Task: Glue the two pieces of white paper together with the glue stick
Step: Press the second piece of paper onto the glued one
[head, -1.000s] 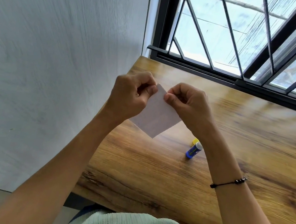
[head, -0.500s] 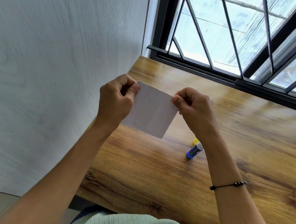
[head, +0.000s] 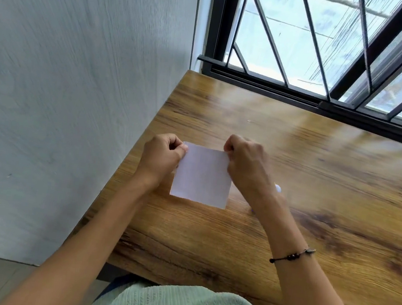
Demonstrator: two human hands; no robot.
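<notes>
A white square of paper (head: 203, 175) hangs just above the wooden table (head: 317, 193), held by its two upper corners. My left hand (head: 162, 156) pinches the upper left corner and my right hand (head: 246, 166) pinches the upper right corner. I see only one sheet face; whether a second piece lies behind it I cannot tell. The glue stick (head: 277, 188) lies on the table behind my right wrist, with only its pale tip showing.
A grey-white wall (head: 76, 84) runs along the table's left edge. A black-framed window with bars (head: 310, 51) stands at the table's far edge. My right wrist wears a thin black bracelet (head: 292, 256).
The paper has turned from a diamond tilt to nearly square and dropped lower toward the table. My hands moved apart to its top corners, and my right wrist now covers most of the glue stick.
</notes>
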